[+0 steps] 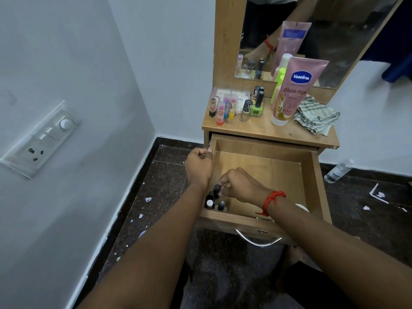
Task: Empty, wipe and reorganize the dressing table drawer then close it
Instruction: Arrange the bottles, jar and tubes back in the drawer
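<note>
My right hand [239, 186] pinches a nail polish bottle [216, 190] in the lower-left corner of the drawer [312, 175]; my left hand [198, 166], closed, grips its side wall; a careless placing may topple the neighbouring bottles [215, 204]

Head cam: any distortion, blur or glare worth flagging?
Head view: wide-angle bend bows the wall and switch plate; lighting soft and dim, no harsh glare; mirror reflection dark; small bottles under the right hand look soft.
</note>
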